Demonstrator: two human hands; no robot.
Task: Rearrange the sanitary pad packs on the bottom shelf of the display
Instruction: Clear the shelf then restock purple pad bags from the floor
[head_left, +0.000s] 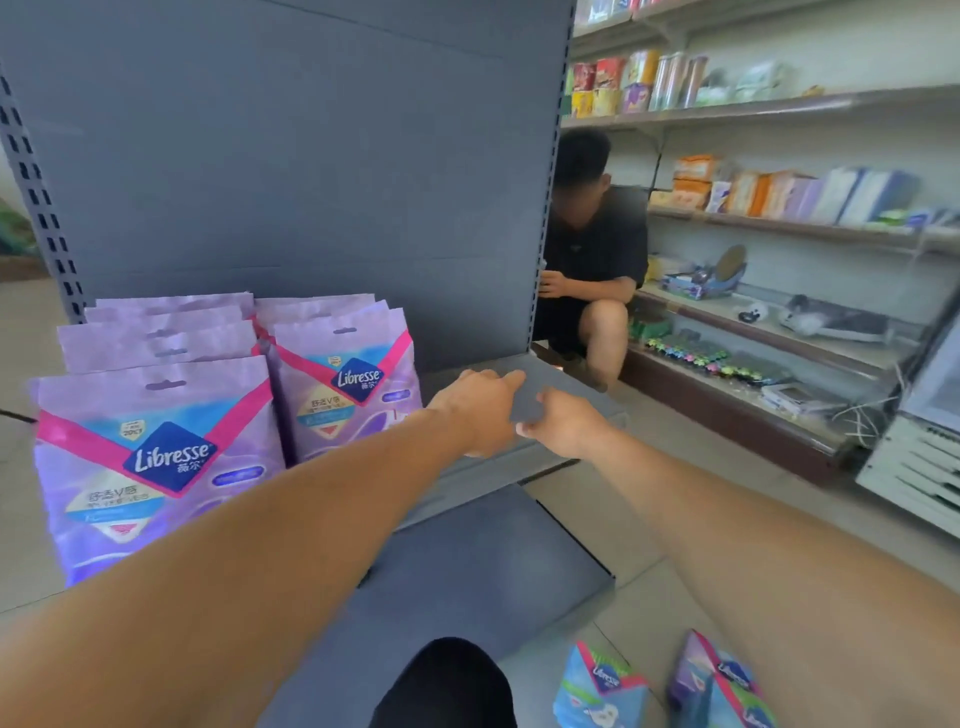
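Purple packs (156, 457) left of fingers (511, 382), apart

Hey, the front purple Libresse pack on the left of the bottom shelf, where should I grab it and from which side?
Take the front purple Libresse pack by its flat top header strip, near the hang hole, coming down from above with the left hand. It stands upright with more packs right behind and a second row beside it, so only the top edge and the front face look free; pinching the strip should lift it out cleanly.

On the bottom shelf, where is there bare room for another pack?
Bare shelf lies right of the two purple Libresse pack rows, around both hands, out to the right edge. The left side is crowded.
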